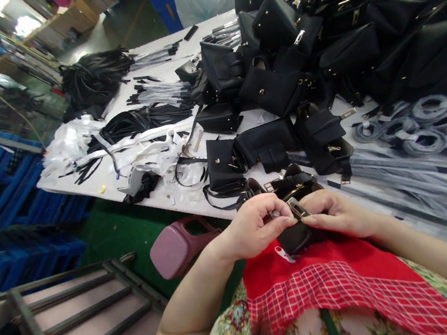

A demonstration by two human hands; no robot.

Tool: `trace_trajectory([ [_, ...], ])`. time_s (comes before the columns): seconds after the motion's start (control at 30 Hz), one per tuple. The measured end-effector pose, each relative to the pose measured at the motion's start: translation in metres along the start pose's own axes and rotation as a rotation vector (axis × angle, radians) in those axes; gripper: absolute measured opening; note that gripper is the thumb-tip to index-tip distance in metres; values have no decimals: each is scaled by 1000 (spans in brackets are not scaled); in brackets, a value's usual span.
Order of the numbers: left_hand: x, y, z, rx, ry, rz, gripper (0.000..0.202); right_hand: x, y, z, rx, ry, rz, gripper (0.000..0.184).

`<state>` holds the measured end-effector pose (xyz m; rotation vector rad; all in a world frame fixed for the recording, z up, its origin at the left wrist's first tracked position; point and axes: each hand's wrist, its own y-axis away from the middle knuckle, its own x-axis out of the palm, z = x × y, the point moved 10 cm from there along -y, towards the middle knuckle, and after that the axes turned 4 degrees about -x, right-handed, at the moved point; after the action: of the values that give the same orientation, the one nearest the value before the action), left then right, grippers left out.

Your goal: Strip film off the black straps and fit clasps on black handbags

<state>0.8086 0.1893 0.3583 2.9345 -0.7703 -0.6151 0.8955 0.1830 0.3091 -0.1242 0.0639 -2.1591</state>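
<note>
Close to my body, a black handbag rests against the red apron at the table's front edge. A rectangular metal clasp plate with a slot sits between my two hands. My left hand is closed, thumb and fingers pinching beside the plate's left end, and a small shiny bit shows at its fingers. From the other side, my right hand pinches the plate's right edge. Just beyond the hands lie black straps with a buckle. The fingers cover part of the bag.
Piled black handbags fill the table's middle and right. Wrapped strap coils lie at the right, bundled black straps and plastic bags at the left. Below the edge stand a pink stool and a metal-framed cart.
</note>
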Motion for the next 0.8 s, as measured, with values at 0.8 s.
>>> trace_trajectory([
  [0.8, 3, -11, -2, 112, -300, -177, 16, 6, 3, -3, -12, 110, -8, 47],
])
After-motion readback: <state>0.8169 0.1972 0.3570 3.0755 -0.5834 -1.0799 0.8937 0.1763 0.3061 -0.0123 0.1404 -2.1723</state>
